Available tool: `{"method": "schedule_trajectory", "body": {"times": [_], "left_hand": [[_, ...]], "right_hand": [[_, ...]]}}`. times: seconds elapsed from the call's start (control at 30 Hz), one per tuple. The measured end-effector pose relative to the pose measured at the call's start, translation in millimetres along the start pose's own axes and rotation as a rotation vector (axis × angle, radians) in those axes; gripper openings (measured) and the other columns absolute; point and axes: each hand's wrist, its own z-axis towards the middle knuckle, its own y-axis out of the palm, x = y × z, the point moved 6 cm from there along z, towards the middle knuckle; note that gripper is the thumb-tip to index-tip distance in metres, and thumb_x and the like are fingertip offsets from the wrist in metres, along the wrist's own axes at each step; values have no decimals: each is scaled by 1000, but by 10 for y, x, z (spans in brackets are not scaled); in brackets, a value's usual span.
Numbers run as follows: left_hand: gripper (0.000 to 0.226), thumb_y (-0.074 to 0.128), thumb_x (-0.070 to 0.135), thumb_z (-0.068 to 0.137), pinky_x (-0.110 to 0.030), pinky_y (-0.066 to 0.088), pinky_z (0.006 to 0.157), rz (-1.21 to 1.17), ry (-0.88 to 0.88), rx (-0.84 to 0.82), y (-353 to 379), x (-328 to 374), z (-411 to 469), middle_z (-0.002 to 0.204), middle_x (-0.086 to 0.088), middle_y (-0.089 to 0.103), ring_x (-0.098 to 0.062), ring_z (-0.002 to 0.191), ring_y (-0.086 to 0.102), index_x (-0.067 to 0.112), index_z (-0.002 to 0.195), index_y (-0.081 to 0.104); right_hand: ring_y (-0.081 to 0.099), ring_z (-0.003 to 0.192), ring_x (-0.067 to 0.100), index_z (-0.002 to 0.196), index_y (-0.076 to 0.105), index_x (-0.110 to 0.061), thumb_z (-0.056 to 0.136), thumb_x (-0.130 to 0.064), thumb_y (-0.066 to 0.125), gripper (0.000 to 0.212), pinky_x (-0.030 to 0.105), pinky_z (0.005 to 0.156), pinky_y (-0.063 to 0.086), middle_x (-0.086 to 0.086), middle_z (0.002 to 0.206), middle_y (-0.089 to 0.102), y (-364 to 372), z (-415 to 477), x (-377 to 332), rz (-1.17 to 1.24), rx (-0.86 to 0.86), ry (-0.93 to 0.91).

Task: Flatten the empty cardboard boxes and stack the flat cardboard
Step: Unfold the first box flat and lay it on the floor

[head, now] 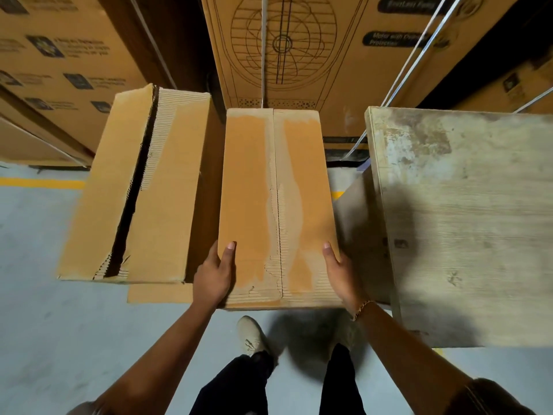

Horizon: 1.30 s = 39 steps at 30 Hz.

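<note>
Hands, left hand (pixel 213 277) and right hand (pixel 341 275), grip box (pixel 276 205) lengthwise, pointing away.

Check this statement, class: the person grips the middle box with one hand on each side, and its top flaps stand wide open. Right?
Not quite. The head view shows the left hand and right hand gripping the sides of the middle box, but its top flaps are closed, meeting along a central seam.

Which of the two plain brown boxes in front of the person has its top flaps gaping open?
The left box, untouched, shows a dark gap between its torn flaps. The middle box, gripped by the left hand and right hand, has flaps meeting flush.
</note>
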Motion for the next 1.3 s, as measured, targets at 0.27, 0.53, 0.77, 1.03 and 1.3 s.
{"method": "schedule_trajectory", "body": {"times": [0.27,0.53,0.77,1.03,1.3], "left_hand": [[63,35,64,100,-45,46,95,22,134,74,-482,867,-700,135,-10,65,-39,123,58,27,149,46],[61,29,70,98,-47,52,93,37,317,97,-480,2066,-1393,124,-1,67,-31,113,63,37,148,43],[62,31,74,96,-47,51,95,8,438,62,535,2945,-2200,127,1,67,-32,117,62,40,146,44],[74,39,79,91,-44,48,98,-23,500,-14,1835,3635,-2893,139,-1,62,-31,123,58,31,148,46],[69,38,77,92,-46,50,97,-36,482,-71,2788,4178,-3055,135,1,65,-31,118,62,34,146,46]], "right_hand": [[50,48,3,77,59,-23,102,-59,34,50,15,47,35,-9,54,54,-739,-849,-532,-119,144,-159],[56,126,32,142,56,-16,99,-63,43,65,38,105,42,12,140,60,-1959,-1409,-822,88,280,-279],[42,143,29,152,43,-17,93,-74,41,83,40,114,33,7,156,45,-3566,-1550,-402,124,289,-314],[54,130,24,149,49,-24,62,-101,37,117,42,112,42,-1,144,58,-5077,-1698,206,118,361,-306],[38,145,27,156,35,-15,81,-86,47,104,40,117,31,6,159,40,-6037,-1319,495,135,368,-286]]}}
